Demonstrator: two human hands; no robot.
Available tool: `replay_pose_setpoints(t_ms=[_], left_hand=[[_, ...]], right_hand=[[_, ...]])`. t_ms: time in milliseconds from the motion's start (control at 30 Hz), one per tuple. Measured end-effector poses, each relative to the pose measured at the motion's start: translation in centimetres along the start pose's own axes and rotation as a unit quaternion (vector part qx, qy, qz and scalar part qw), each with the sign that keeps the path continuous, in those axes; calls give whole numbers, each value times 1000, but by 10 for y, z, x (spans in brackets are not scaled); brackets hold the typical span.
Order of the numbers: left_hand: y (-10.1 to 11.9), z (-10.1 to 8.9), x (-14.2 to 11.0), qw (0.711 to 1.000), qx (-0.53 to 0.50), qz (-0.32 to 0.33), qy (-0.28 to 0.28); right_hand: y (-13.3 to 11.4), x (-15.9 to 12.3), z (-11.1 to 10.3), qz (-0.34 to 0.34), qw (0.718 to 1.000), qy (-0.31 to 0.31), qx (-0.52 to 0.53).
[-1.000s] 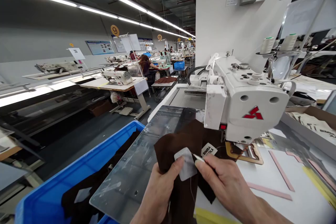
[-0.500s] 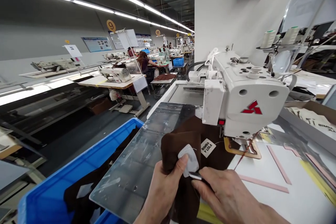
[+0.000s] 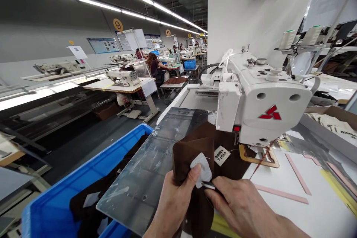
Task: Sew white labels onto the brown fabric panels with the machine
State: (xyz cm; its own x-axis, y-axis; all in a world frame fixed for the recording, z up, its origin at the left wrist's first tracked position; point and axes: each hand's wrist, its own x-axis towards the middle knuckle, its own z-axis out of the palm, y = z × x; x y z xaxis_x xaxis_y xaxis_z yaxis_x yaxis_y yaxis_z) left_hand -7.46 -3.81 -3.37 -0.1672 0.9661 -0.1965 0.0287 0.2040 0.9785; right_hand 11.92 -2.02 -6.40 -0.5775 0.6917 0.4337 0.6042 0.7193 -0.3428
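Observation:
My left hand grips a folded piece of brown fabric, its thumb pressing on a small white patch sewn to the back of the cloth. My right hand is closed round a small metal snipping tool whose tip touches the lower edge of that patch. A white label reading BIMBA Y LOLA sits on the fabric just beyond. The cloth lies in front of the head of a white sewing machine with a red three-diamond logo.
A clear acrylic plate lies under the fabric. A blue bin with more brown pieces stands at lower left. A tan frame sits under the needle. Thread cones stand behind. Other workers sit at distant machines.
My right hand has moved down from beside the patch to its lower edge, with the tool tip now on the patch. The view shifted slightly; my left hand kept its grip.

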Motion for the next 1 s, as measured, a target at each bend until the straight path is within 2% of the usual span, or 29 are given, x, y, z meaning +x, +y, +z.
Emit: replay_pose_setpoints(t_ms=[167, 333, 467, 600, 767, 1000], left_hand=[[-1, 3, -1, 1000, 6, 5, 3], [-8, 2, 0, 1000, 13, 6, 10], [-9, -1, 1, 1000, -12, -7, -9], [-3, 1, 1, 993, -108, -42, -35], [0, 7, -3, 991, -125, -35, 19], [3, 10, -4, 995, -95, -9, 41]], right_hand=[[0, -2, 6, -18, 999, 8, -41], [0, -2, 6, -56, 996, -11, -74], [2, -4, -1, -13, 1000, 25, 1], [7, -9, -6, 39, 998, 35, 43], [10, -12, -7, 49, 998, 24, 43], [8, -10, -5, 41, 998, 19, 33]])
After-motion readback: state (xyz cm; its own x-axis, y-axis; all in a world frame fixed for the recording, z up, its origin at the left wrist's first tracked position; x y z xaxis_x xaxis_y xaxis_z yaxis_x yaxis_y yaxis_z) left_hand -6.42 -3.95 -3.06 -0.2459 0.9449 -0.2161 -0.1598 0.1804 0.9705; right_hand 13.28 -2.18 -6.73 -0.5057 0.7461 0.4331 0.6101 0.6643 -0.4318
